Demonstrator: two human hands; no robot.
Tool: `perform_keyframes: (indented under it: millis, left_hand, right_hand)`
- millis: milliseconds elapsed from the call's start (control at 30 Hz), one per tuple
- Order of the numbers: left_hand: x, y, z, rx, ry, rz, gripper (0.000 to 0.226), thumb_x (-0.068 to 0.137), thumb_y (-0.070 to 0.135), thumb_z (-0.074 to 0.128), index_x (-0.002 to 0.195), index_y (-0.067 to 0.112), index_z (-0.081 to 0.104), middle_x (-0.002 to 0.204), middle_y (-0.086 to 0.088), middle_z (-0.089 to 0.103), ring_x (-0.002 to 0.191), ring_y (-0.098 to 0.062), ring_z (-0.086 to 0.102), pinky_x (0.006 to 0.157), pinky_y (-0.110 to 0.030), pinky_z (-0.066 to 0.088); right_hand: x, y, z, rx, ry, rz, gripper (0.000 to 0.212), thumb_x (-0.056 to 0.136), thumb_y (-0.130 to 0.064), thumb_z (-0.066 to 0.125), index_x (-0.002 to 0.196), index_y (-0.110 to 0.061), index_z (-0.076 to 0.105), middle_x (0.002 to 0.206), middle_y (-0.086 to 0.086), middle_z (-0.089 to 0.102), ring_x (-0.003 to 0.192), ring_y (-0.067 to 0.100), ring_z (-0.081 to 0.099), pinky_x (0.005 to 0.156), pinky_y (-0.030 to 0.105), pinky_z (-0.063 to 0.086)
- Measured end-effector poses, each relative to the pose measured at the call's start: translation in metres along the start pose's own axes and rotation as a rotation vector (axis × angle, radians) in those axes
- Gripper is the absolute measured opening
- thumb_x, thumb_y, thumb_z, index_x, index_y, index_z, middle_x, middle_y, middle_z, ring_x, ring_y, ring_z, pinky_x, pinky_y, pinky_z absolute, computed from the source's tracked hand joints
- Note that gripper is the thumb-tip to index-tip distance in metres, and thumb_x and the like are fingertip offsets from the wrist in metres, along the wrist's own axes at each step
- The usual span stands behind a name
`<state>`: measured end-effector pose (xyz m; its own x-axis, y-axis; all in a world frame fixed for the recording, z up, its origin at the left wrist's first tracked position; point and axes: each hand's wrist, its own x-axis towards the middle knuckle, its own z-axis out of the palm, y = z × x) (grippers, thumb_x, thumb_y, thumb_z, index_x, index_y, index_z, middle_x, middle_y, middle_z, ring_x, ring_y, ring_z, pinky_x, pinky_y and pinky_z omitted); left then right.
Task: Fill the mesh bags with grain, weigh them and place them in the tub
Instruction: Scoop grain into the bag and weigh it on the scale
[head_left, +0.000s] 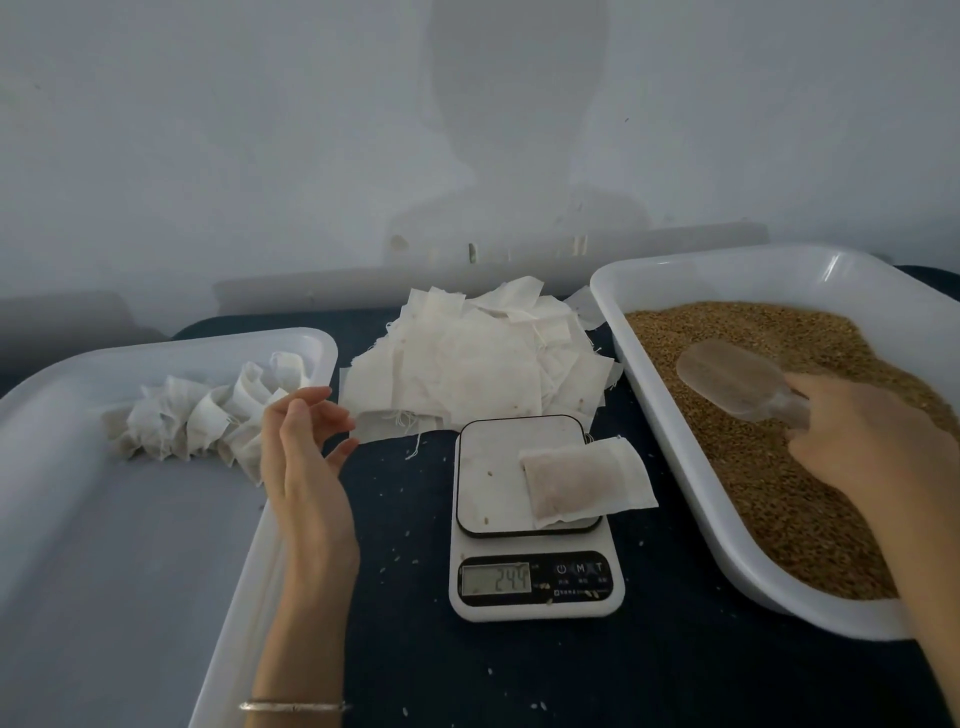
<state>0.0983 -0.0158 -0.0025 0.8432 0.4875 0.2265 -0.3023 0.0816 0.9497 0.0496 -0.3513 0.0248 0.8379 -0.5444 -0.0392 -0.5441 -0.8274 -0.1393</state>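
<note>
A filled mesh bag (587, 480) lies on the right side of the white scale (535, 519), whose display reads 24.4. My left hand (306, 467) hovers empty, fingers relaxed, between the left tub (130, 545) and the scale. My right hand (857, 441) grips the handle of a clear plastic scoop (727, 376) over the brown grain (779, 467) in the right tub (675, 415). Several filled bags (208, 415) lie at the back of the left tub.
A heap of empty white mesh bags (478, 358) sits behind the scale. Loose grains dot the dark tabletop (415, 649). A pale wall rises close behind the table.
</note>
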Motion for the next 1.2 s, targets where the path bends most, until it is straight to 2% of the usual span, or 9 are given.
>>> perform_keyframes:
  millis: [100,200,433,600,967,1033,1067,1133,1200]
  left_hand:
    - [0.000,0.000,0.000,0.010,-0.003,0.005,0.030,0.101,0.015,0.034,0.087,0.024,0.059,0.071,0.012,0.059,0.072,0.000,0.058,0.075,-0.025,0.050]
    - [-0.001,0.001,0.001,0.009,-0.023,0.013,0.030,0.100,0.013,0.035,0.085,0.022,0.059,0.070,0.011,0.058,0.071,-0.002,0.057,0.073,-0.024,0.050]
    - [-0.002,0.001,0.001,0.017,-0.083,0.042,0.030,0.098,0.012,0.037,0.081,0.023,0.060,0.067,0.013,0.058,0.070,-0.003,0.055,0.067,-0.018,0.048]
    - [-0.002,0.001,-0.001,0.018,-0.104,0.052,0.030,0.098,0.010,0.038,0.081,0.022,0.060,0.067,0.013,0.057,0.070,-0.002,0.055,0.065,-0.015,0.049]
    - [-0.009,0.005,0.006,0.100,-0.178,0.034,0.023,0.097,0.009,0.045,0.084,0.021,0.059,0.069,0.012,0.056,0.070,-0.002,0.053,0.069,-0.020,0.045]
    - [-0.015,0.010,0.022,0.182,-0.358,0.066,0.016,0.093,0.009,0.054,0.089,0.023,0.061,0.075,0.015,0.060,0.073,0.000,0.055,0.069,-0.016,0.046]
    - [-0.019,0.014,0.034,0.265,-0.527,0.087,0.012,0.091,0.013,0.060,0.096,0.024,0.062,0.082,0.015,0.061,0.075,0.002,0.055,0.069,-0.013,0.045]
    - [-0.027,0.016,0.064,0.490,-0.944,0.157,0.031,0.085,0.025,0.071,0.114,0.024,0.060,0.101,0.011,0.060,0.080,0.007,0.049,0.071,-0.007,0.041]
    - [-0.038,0.009,0.095,0.786,-1.321,0.317,0.061,0.080,0.037,0.075,0.133,0.023,0.049,0.123,0.005,0.054,0.099,0.004,0.040,0.086,-0.009,0.037]
  right_hand:
    - [0.000,-0.001,0.001,-0.024,-0.009,-0.033,0.066,0.086,-0.018,0.064,0.145,-0.034,0.037,0.126,0.009,0.060,0.099,0.031,0.061,0.080,0.041,0.054]
    - [0.000,-0.002,0.002,-0.051,-0.018,-0.060,0.066,0.085,-0.020,0.064,0.144,-0.037,0.038,0.133,0.008,0.056,0.095,0.030,0.063,0.077,0.041,0.056]
    - [0.004,-0.002,0.004,0.001,-0.080,-0.098,0.051,0.085,-0.024,0.059,0.134,-0.034,0.050,0.101,0.003,0.066,0.082,0.025,0.061,0.078,0.041,0.054]
    - [0.008,0.000,0.008,0.027,-0.028,-0.085,0.028,0.091,-0.028,0.054,0.119,-0.027,0.056,0.095,0.004,0.063,0.083,0.026,0.059,0.079,0.042,0.053]
    - [0.005,-0.001,0.005,0.037,-0.010,-0.084,0.025,0.092,-0.030,0.053,0.117,-0.028,0.057,0.088,0.004,0.063,0.078,0.028,0.059,0.077,0.041,0.053]
    - [0.005,-0.002,0.005,0.042,-0.018,-0.079,0.028,0.092,-0.030,0.053,0.120,-0.028,0.056,0.092,0.005,0.063,0.081,0.029,0.059,0.078,0.041,0.053]
    - [0.005,-0.002,0.005,0.049,-0.022,-0.075,0.030,0.092,-0.030,0.053,0.122,-0.028,0.056,0.094,0.006,0.064,0.084,0.030,0.059,0.079,0.042,0.053]
    - [0.004,-0.002,0.004,0.077,-0.034,-0.068,0.033,0.092,-0.029,0.054,0.125,-0.027,0.055,0.102,0.008,0.064,0.090,0.032,0.059,0.083,0.043,0.051]
    - [0.004,-0.001,0.004,0.087,-0.043,-0.061,0.035,0.092,-0.028,0.054,0.126,-0.027,0.055,0.107,0.010,0.063,0.095,0.033,0.058,0.086,0.045,0.050]
